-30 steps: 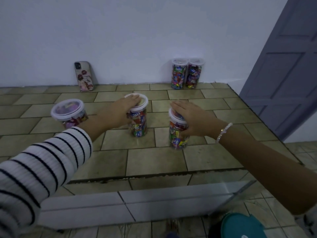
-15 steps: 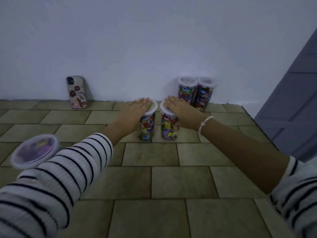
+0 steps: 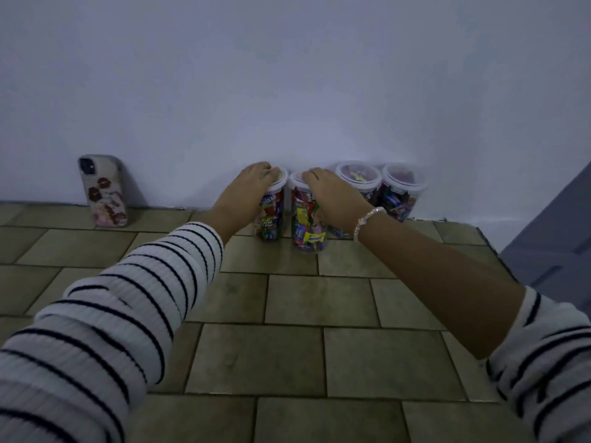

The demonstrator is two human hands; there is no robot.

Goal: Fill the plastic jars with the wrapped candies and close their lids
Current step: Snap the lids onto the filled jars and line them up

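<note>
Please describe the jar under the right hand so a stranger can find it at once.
Look at the white wall where it meets the tiled floor: four candy jars stand in a row there. The jar is second from the left, under the right hand. Only it shows a yellow mentos wrapper near its base.

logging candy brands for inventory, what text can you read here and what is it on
"alaxa": red wrapper in the left jar, start hidden behind the left hand.
"mentos": yellow wrapper low in the second jar.
Maybe "Plus": yellow-green wrapper in the left jar, too blurred to be sure.
Third jar, fourth jar, phone case: nothing readable.
</note>
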